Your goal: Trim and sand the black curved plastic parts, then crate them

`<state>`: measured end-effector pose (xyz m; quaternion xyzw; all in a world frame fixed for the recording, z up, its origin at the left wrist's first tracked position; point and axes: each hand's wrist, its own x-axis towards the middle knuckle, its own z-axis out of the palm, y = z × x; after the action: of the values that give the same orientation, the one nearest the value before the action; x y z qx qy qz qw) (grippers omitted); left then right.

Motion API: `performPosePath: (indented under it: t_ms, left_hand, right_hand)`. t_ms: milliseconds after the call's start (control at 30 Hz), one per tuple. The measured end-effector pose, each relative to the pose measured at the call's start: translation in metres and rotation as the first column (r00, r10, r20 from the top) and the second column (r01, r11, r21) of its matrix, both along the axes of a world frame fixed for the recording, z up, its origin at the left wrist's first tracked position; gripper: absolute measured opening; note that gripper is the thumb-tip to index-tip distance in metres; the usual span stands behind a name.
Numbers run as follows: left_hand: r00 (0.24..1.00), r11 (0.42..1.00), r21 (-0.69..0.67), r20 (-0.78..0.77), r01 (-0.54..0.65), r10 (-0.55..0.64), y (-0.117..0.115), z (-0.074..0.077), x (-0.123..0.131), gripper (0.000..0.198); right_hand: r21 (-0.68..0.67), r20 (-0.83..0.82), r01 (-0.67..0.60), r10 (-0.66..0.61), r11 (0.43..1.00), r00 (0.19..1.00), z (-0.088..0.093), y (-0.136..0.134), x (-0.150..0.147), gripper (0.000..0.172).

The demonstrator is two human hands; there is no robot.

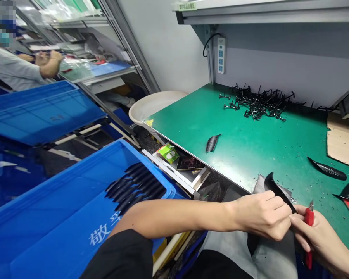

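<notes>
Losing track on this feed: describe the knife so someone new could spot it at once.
Start at the green-topped workbench and drop to its front edge, where the two hands meet. The utility knife sits in the right hand, beside the curved black piece gripped in the left hand. Its bright red handle, with a small metal blade tip showing at the top, sets it apart from the black pieces around it.

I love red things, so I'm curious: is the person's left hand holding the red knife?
No, the red knife is in the right hand, while the left hand holds the black curved piece.
</notes>
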<state>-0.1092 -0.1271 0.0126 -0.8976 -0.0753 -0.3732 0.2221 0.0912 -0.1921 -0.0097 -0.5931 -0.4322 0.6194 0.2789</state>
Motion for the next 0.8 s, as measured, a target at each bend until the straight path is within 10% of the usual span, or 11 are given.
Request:
performPosePath:
  t_ms: [233, 433, 600, 800]
  left_hand:
    - [0.991, 0.994, -0.092, -0.124, -0.052, 0.04, 0.021, -0.007, -0.003, 0.031]
    - [0.876, 0.861, -0.396, -0.469, -0.32, 0.11, 0.098, -0.023, -0.014, 0.022]
    - [0.881, 0.849, -0.454, -0.471, -0.271, 0.03, 0.132, -0.002, -0.027, 0.034]
    - [0.911, 0.768, -0.57, -0.409, -0.292, 0.043, 0.11, 0.022, 0.088, 0.037]
  right_hand:
    - [-0.005, -0.09, 0.053, -0.054, 0.999, 0.994, -0.011, 0.003, 0.015, 0.051]
    - [0.048, -0.164, 0.096, -0.087, 0.994, 0.983, -0.003, 0.004, 0.034, 0.049]
    - [0.108, -0.191, 0.236, -0.213, 0.966, 0.958, 0.02, -0.007, 0.069, 0.05]
    - [0.054, -0.348, 0.57, -0.519, 0.82, 0.78, 0.032, -0.032, 0.117, 0.057]
